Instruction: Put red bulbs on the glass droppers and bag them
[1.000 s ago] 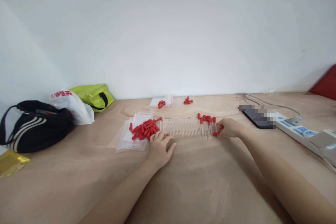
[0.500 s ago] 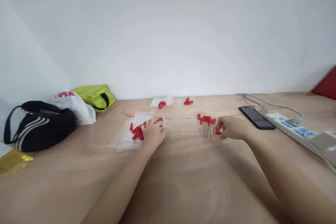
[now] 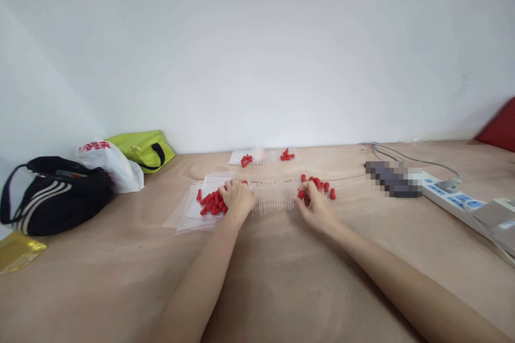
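My right hand [image 3: 317, 211] pinches a red rubber bulb [image 3: 301, 194] at the right end of a row of thin clear dropper tubes [image 3: 273, 195] lying side by side. Just beyond and beside that hand lie several tubes capped with red bulbs [image 3: 326, 187]; the hand partly hides them. Palm down, with the fingers somewhat apart, my left hand [image 3: 240, 201] rests between the row's left end and a pile of loose red bulbs [image 3: 211, 203]. I see nothing held in it, though its fingertips are partly hidden. Under the pile are clear zip bags [image 3: 189, 223].
Near the wall lie more bags with red bulbs [image 3: 247, 160] and tubes. To the left stand a black bag [image 3: 68, 198], a white plastic bag [image 3: 115, 163] and a lime-green bag [image 3: 140, 147]. A power strip [image 3: 450, 190] with cables lies to the right, beside a blurred dark phone [image 3: 392, 179].
My right hand has moved left, from beyond the capped tubes to the right end of the bare tube row, with a red bulb in its fingers. My left hand stays by the pile, shifted slightly.
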The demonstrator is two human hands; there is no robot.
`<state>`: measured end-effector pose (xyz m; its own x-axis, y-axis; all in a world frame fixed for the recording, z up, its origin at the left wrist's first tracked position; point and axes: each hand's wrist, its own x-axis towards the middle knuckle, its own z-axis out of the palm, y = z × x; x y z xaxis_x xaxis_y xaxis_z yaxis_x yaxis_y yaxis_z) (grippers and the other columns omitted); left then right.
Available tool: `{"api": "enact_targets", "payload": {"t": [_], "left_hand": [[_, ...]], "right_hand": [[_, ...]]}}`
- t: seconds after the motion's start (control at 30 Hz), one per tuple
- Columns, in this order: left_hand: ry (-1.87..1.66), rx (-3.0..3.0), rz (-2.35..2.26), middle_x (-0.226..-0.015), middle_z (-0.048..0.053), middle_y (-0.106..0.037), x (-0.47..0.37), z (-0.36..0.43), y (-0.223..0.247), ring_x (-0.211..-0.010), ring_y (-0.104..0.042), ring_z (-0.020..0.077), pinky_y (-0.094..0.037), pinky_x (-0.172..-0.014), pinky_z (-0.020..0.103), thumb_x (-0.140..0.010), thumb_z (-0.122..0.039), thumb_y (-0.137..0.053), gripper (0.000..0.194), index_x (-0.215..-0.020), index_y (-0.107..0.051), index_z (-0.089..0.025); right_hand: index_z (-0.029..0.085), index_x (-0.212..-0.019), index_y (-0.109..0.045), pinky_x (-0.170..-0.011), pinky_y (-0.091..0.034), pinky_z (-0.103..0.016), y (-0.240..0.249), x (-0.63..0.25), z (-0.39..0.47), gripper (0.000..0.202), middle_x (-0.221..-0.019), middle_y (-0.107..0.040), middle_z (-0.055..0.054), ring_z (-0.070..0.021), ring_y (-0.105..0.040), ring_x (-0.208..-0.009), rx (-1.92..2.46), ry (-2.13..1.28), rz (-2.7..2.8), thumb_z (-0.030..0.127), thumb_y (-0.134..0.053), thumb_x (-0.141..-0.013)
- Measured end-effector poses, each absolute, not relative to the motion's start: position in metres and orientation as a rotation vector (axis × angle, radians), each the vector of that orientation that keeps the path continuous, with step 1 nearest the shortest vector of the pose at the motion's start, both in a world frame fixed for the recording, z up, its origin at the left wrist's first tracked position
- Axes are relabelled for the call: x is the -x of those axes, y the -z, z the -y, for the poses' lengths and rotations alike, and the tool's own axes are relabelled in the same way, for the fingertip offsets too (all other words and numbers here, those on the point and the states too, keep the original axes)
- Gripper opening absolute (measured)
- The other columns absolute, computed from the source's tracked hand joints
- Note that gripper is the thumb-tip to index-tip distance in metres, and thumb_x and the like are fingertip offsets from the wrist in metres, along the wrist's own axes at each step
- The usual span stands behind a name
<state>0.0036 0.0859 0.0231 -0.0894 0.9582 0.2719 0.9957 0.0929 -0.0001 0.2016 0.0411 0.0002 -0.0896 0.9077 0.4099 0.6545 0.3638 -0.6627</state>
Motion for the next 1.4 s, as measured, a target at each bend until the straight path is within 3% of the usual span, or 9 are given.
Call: {"api": "enact_targets", "payload": {"t": [0.17,0.27,0.4,0.53,0.67,0.77,1.07,1.4], "left_hand": [[0.284,1.994,2.135,-0.093,0.018,-0.056,-0.002,-0.082,-0.029,-0.094,-0.045,0.0335,-0.032,-0.073,0.042,-0.074,-0.025,-0.049,0.022,-0.078,-0.064,-0.009],[0.39,2.174,1.944,-0.094,0.013,-0.056,0.003,-0.068,-0.03,-0.092,-0.045,0.0285,-0.035,-0.073,0.038,-0.079,-0.024,-0.047,0.019,-0.075,-0.061,-0.013],[0.461,2.548,1.496,-0.083,0.006,-0.056,0.015,-0.042,-0.021,-0.081,-0.046,0.0212,-0.038,-0.072,0.033,-0.081,-0.015,-0.048,0.012,-0.073,-0.056,-0.014],[0.382,2.628,1.38,-0.08,0.005,-0.055,0.026,-0.023,-0.012,-0.077,-0.046,0.0198,-0.038,-0.07,0.032,-0.08,-0.012,-0.051,0.01,-0.07,-0.054,-0.014],[0.317,2.613,1.398,-0.086,0.006,-0.055,0.022,-0.014,-0.012,-0.082,-0.046,0.0218,-0.036,-0.07,0.034,-0.079,-0.018,-0.054,0.003,-0.08,-0.055,-0.015],[0.362,2.638,1.422,-0.094,0.006,-0.055,0.01,-0.014,-0.012,-0.09,-0.045,0.024,-0.032,-0.074,0.038,-0.079,-0.029,-0.056,0.016,-0.091,-0.055,-0.018],[0.496,2.671,1.552,-0.087,0.003,-0.058,-0.012,-0.024,-0.002,-0.086,-0.048,0.0214,-0.029,-0.078,0.038,-0.082,-0.02,-0.052,0.006,-0.077,-0.052,-0.017],[0.799,2.696,1.29,-0.073,-0.002,-0.062,-0.007,-0.024,0.0,-0.075,-0.055,0.0163,-0.023,-0.084,0.039,-0.086,-0.02,-0.045,0.014,-0.073,-0.05,-0.018]], "right_hand": [[0.022,-0.073,-0.038,-0.053,-0.04,-0.025,0.027,-0.189,-0.035,0.012,-0.069,-0.052,-0.001,-0.014,-0.05,-0.06,1.117,-0.54,1.733,0.023,-0.049,-0.076],[0.021,-0.066,-0.039,-0.051,-0.039,-0.024,0.033,-0.189,-0.035,0.015,-0.067,-0.047,0.0,-0.0123,-0.047,-0.058,1.08,-0.518,1.741,0.022,-0.051,-0.074],[0.02,-0.079,-0.048,-0.057,-0.042,-0.025,0.033,-0.19,-0.033,0.006,-0.073,-0.05,-0.001,-0.0133,-0.049,-0.065,1.036,-0.479,1.826,0.017,-0.05,-0.075],[0.019,-0.097,-0.055,-0.07,-0.041,-0.032,0.029,-0.193,-0.029,0.02,-0.081,-0.053,-0.005,-0.0173,-0.049,-0.077,1.024,-0.239,2.011,0.016,-0.047,-0.079],[0.021,-0.092,-0.06,-0.07,-0.038,-0.033,0.028,-0.196,-0.028,0.018,-0.081,-0.055,-0.006,-0.0188,-0.048,-0.079,1.087,-0.09,2.084,0.018,-0.047,-0.081],[0.022,-0.091,-0.061,-0.069,-0.036,-0.033,0.028,-0.197,-0.027,0.017,-0.082,-0.057,-0.005,-0.0189,-0.049,-0.08,1.11,-0.08,2.094,0.018,-0.048,-0.08],[0.022,-0.086,-0.061,-0.071,-0.033,-0.034,0.026,-0.196,-0.023,0.013,-0.079,-0.061,-0.004,-0.0187,-0.05,-0.079,1.142,-0.081,2.121,0.021,-0.049,-0.081],[0.021,-0.086,-0.058,-0.082,-0.033,-0.035,0.02,-0.193,-0.023,0.015,-0.084,-0.061,-0.003,-0.0147,-0.054,-0.08,1.003,-0.173,2.164,0.015,-0.045,-0.083]]}}
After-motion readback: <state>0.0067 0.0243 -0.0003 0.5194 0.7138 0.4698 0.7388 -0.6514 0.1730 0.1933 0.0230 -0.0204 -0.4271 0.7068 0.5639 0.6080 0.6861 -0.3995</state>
